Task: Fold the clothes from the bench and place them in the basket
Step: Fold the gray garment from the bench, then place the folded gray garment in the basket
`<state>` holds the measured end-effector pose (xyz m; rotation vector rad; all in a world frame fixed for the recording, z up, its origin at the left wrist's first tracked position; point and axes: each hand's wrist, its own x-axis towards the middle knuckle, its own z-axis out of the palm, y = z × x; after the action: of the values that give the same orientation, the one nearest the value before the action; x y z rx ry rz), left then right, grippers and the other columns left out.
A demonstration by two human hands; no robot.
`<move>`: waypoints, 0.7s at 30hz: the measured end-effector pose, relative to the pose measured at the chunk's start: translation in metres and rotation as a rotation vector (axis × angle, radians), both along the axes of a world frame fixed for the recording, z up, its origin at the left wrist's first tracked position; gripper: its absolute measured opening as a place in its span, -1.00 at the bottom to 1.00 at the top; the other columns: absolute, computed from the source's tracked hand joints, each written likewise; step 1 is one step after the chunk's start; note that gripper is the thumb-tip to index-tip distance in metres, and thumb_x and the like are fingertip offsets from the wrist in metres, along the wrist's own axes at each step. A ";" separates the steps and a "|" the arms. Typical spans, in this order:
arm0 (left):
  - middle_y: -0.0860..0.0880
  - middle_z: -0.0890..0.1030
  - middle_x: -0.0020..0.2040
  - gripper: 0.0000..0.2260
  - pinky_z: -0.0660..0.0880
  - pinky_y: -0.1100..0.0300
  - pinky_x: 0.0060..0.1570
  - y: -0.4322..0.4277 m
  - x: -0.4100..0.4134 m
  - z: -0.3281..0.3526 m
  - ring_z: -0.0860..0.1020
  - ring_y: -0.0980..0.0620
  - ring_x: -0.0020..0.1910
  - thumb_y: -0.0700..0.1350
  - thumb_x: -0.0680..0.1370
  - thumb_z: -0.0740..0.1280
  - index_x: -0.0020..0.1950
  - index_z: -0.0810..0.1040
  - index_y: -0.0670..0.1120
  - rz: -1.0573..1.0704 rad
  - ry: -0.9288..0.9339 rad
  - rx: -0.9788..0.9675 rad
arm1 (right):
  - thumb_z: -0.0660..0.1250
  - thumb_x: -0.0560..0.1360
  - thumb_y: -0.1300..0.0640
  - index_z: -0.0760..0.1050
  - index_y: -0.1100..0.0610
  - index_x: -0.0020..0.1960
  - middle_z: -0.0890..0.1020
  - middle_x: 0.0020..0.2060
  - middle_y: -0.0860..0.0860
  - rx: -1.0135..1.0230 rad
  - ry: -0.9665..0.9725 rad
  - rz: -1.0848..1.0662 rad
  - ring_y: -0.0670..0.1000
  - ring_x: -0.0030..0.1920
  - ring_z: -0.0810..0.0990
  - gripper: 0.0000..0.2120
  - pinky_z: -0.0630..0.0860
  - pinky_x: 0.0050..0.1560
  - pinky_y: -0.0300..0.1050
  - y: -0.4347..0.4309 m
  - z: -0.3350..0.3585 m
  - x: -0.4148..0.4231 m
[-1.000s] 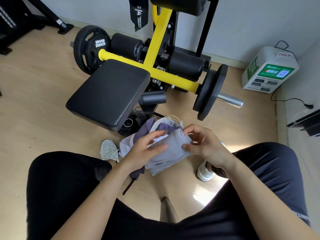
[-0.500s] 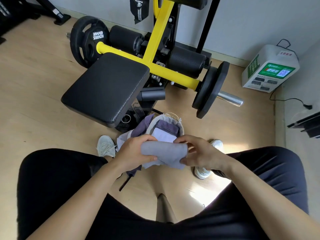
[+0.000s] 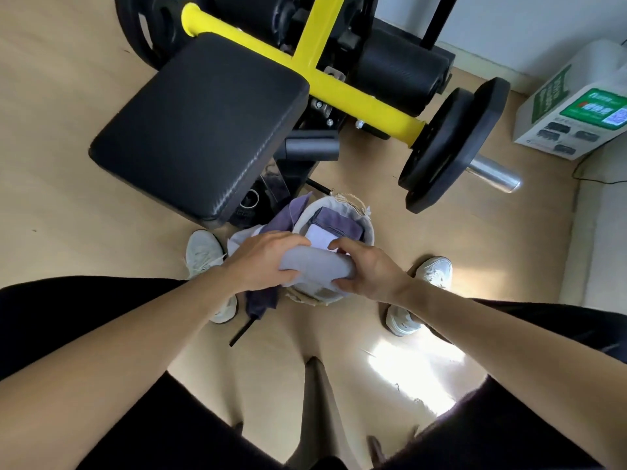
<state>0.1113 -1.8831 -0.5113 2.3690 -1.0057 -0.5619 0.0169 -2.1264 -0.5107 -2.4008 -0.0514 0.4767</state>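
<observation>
Wood floor (image 3: 68, 215) beneath bench (image 3: 203, 120); left hand (image 3: 264, 259), right hand (image 3: 369, 269) both gripping grey cloth (image 3: 319, 266) over basket (image 3: 364, 218).

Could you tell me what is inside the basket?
A folded purple cloth and a white piece; the held grey cloth hides the rest.

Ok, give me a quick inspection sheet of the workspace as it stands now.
Surface: black bench pad; wooden floor.
Job's things: rolled grey cloth over the basket; folded purple piece inside; loose purple cloth draped outside its left rim.
Clutter: thin black strip on the floor.
Hands: left hand and right hand each grip one end of the grey cloth.
Cables: black cable beside the white box.
Surroundings: weight plate, yellow frame.
</observation>
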 end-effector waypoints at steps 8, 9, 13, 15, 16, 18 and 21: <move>-0.18 0.57 0.21 -0.51 0.48 -0.09 0.19 -0.006 0.025 -0.106 0.54 -0.28 0.20 -0.18 0.42 0.51 0.35 0.58 -0.08 0.290 0.043 0.038 | 0.50 0.33 0.03 0.43 0.07 0.30 0.61 0.05 0.13 -0.239 -0.180 0.022 0.25 -0.09 0.65 -0.43 0.59 -0.24 0.05 -0.025 -0.096 0.034; -0.17 0.48 0.33 -0.47 0.43 -0.14 0.29 -0.005 0.024 -0.118 0.46 -0.29 0.31 -0.13 0.44 0.51 0.41 0.55 -0.02 0.300 0.068 0.084 | 0.49 0.34 0.03 0.42 0.08 0.30 0.59 0.03 0.14 -0.274 -0.190 0.027 0.26 -0.12 0.64 -0.43 0.59 -0.27 0.06 -0.025 -0.106 0.036; -0.16 0.08 0.58 -0.23 0.19 -0.07 0.54 -0.008 0.024 -0.151 0.10 -0.17 0.59 -0.03 0.50 0.51 0.62 0.21 0.07 0.401 0.377 0.191 | 0.47 0.33 0.03 0.44 0.11 0.28 0.55 0.00 0.16 -0.389 -0.293 0.025 0.23 -0.11 0.60 -0.44 0.56 -0.21 0.01 -0.018 -0.136 0.038; -0.17 0.08 0.61 -0.19 0.21 -0.03 0.53 -0.013 0.025 -0.162 0.12 -0.16 0.60 -0.10 0.53 0.49 0.66 0.10 0.01 0.450 0.499 0.157 | 0.47 0.30 0.05 0.42 0.11 0.29 0.54 -0.02 0.16 -0.444 -0.341 0.080 0.22 -0.11 0.57 -0.41 0.52 -0.18 0.00 -0.012 -0.149 0.035; -0.16 0.12 0.62 -0.20 0.30 -0.08 0.49 -0.014 0.026 -0.165 0.19 -0.19 0.58 -0.16 0.55 0.46 0.66 0.08 0.00 0.476 0.541 0.118 | 0.48 0.27 0.06 0.41 0.09 0.31 0.54 -0.01 0.16 -0.466 -0.338 0.134 0.21 -0.09 0.55 -0.37 0.50 -0.15 0.01 -0.008 -0.156 0.032; -0.15 0.24 0.58 -0.26 0.51 -0.16 0.28 -0.016 0.027 -0.169 0.37 -0.23 0.46 -0.25 0.58 0.38 0.66 0.08 0.01 0.550 0.608 0.048 | 0.48 0.24 0.05 0.39 0.05 0.38 0.52 0.04 0.15 -0.474 -0.291 0.280 0.21 -0.03 0.54 -0.27 0.49 -0.10 0.04 -0.002 -0.171 0.027; -0.09 0.43 0.40 -0.35 0.65 0.10 -0.13 -0.018 0.027 -0.169 0.50 -0.14 0.28 -0.29 0.62 0.32 0.64 0.16 0.02 0.670 0.736 -0.051 | 0.37 0.36 -0.04 0.35 0.02 0.44 0.52 0.12 0.16 -0.467 -0.226 0.405 0.22 0.04 0.53 -0.34 0.50 -0.04 0.08 0.006 -0.183 0.019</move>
<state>0.1381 -1.9007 -0.6801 1.9990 0.0961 -0.9914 0.0363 -2.1203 -0.6938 -2.9072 -0.5951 0.4300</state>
